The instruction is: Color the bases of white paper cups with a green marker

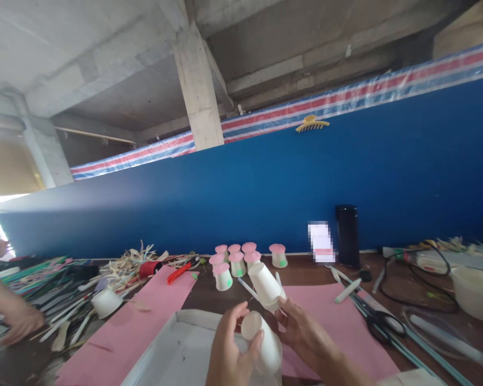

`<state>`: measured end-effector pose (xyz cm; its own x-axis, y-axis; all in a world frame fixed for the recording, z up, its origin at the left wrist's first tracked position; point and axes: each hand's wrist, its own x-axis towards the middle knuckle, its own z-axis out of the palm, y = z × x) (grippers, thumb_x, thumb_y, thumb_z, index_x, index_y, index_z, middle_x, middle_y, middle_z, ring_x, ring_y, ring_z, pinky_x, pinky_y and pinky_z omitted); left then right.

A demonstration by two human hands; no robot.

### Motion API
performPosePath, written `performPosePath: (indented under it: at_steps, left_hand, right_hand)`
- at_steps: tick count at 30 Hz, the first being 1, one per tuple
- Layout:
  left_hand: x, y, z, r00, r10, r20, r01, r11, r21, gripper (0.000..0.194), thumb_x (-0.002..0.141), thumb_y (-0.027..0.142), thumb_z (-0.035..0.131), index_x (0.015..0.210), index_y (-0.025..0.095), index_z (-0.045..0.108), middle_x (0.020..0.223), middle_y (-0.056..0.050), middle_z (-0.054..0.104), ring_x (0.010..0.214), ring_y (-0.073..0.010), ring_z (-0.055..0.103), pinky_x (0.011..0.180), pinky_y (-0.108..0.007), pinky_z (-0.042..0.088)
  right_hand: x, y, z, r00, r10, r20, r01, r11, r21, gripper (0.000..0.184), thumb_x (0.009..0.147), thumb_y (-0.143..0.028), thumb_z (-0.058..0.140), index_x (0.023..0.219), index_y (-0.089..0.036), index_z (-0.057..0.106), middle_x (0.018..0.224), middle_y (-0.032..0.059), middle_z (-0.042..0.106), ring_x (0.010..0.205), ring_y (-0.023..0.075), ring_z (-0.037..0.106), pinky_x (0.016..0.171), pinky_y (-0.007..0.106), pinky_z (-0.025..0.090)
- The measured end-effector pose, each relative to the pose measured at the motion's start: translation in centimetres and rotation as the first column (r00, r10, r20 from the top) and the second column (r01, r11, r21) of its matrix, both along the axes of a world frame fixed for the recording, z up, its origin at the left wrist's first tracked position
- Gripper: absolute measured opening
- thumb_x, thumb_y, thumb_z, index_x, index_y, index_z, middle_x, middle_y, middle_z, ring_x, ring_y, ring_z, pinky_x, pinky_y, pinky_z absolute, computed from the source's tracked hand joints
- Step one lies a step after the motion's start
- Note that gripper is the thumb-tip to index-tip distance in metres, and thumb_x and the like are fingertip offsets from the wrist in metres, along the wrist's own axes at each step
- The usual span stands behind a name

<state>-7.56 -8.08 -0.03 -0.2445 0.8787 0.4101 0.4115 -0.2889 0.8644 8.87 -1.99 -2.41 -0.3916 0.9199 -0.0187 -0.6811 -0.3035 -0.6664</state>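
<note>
My left hand [229, 351] is wrapped round a white paper cup [261, 343] lying on its side, its open mouth turned toward me. My right hand [306, 335] grips a second white paper cup [265, 287], tilted with its base up and to the left. Both hands hover over a white shallow tray [173, 354] at the table's near edge. Just behind them stand several small white cups with pink tops [235, 260].
Pink paper sheets [153, 316] lie left and right of the tray. Another person's hand [20, 321] rests at the far left among sticks and straws. Black scissors [380, 319], a black flask [347, 235], cables and a pale bowl [477, 292] fill the right. A blue wall stands behind.
</note>
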Motion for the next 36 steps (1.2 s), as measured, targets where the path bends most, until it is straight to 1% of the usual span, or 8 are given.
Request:
performPosePath:
  at_steps: [8,14,17,20,22,25,30,36]
  left_hand:
    - [2.5,0.1,-0.3,0.990,0.132,-0.044,-0.111,0.942,0.316,0.039,0.070,0.033,0.066,0.108,0.029,0.062,0.110,-0.012,0.059,0.111,-0.0325,0.048,0.097,-0.046,0.035]
    - [1.8,0.2,-0.5,0.994,-0.069,-0.084,0.080,0.987,0.136,0.049,0.072,0.043,0.063,0.117,0.023,0.054,0.119,-0.015,0.056,0.110,-0.0304,0.050,0.092,-0.041,0.041]
    - [1.1,1.1,0.5,0.996,-0.025,0.082,0.024,1.000,0.010,0.065,0.076,0.047,0.057,0.132,0.020,0.037,0.132,-0.016,0.047,0.122,-0.0296,0.043,0.097,-0.040,0.038]
    - [1.1,2.2,1.3,0.965,-0.105,0.240,0.118,0.992,-0.042,0.086,0.069,0.044,0.067,0.139,0.021,0.023,0.140,-0.015,0.041,0.127,-0.0304,0.038,0.098,-0.036,0.037]
    - [1.6,2.7,1.4,0.928,-0.157,0.337,0.200,0.975,-0.096,0.096,0.059,0.040,0.075,0.138,0.020,0.025,0.131,-0.015,0.051,0.116,-0.0315,0.051,0.092,-0.035,0.043]
    - [2.7,2.8,1.1,0.868,-0.239,0.434,0.326,0.935,-0.138,0.077,0.065,0.038,0.072,0.130,0.015,0.038,0.112,-0.015,0.064,0.099,-0.0283,0.062,0.081,-0.033,0.048]
    - [2.4,3.0,0.5,0.872,-0.132,0.472,0.194,0.977,-0.085,0.065,0.063,0.037,0.072,0.119,0.015,0.048,0.100,-0.011,0.069,0.089,-0.0253,0.064,0.075,-0.031,0.049]
    - [-5.7,6.6,0.9,0.967,0.217,0.135,-0.208,0.975,-0.077,0.057,0.063,0.043,0.069,0.109,0.015,0.051,0.101,-0.011,0.067,0.091,-0.0252,0.064,0.076,-0.031,0.048]
  right_hand:
    - [0.0,0.3,0.4,1.000,-0.015,-0.006,0.015,1.000,0.013,0.027,0.075,-0.039,0.066,0.096,-0.021,0.062,0.081,0.0000,0.063,0.072,0.0121,0.058,0.072,0.028,0.048]
    - [-0.2,0.1,0.9,1.000,-0.015,0.000,0.015,0.999,0.048,0.027,0.079,-0.038,0.062,0.088,-0.012,0.064,0.074,0.0044,0.065,0.065,0.0141,0.058,0.062,0.025,0.045]
    - [-0.2,-0.2,1.2,1.000,-0.007,-0.014,0.008,0.998,0.061,0.028,0.079,-0.037,0.061,0.094,-0.012,0.064,0.079,0.0054,0.067,0.067,0.0146,0.059,0.064,0.025,0.044]
    - [-0.3,-0.7,1.6,0.996,0.081,-0.022,-0.078,0.991,0.105,0.030,0.081,-0.037,0.058,0.100,-0.014,0.063,0.082,0.0068,0.068,0.071,0.0176,0.061,0.065,0.027,0.044]
    - [-0.4,-1.1,1.7,0.988,0.157,-0.005,-0.155,0.978,0.137,0.030,0.081,-0.037,0.056,0.102,-0.016,0.064,0.084,0.0076,0.068,0.073,0.0200,0.062,0.065,0.029,0.044]
    - [-0.5,-1.4,1.6,0.980,0.198,0.024,-0.199,0.968,0.154,0.026,0.080,-0.036,0.058,0.097,-0.018,0.066,0.084,0.0074,0.069,0.075,0.0208,0.062,0.068,0.031,0.044]
    - [-0.5,-1.0,0.9,0.981,0.127,0.145,-0.144,0.983,0.113,0.024,0.077,-0.037,0.063,0.085,-0.015,0.069,0.080,0.0064,0.068,0.078,0.0192,0.061,0.072,0.028,0.043]
    - [-0.1,-0.1,0.3,0.973,0.093,0.212,-0.108,0.992,0.061,0.026,0.082,-0.037,0.059,0.088,-0.015,0.069,0.085,0.0039,0.066,0.081,0.0148,0.057,0.074,0.024,0.043]
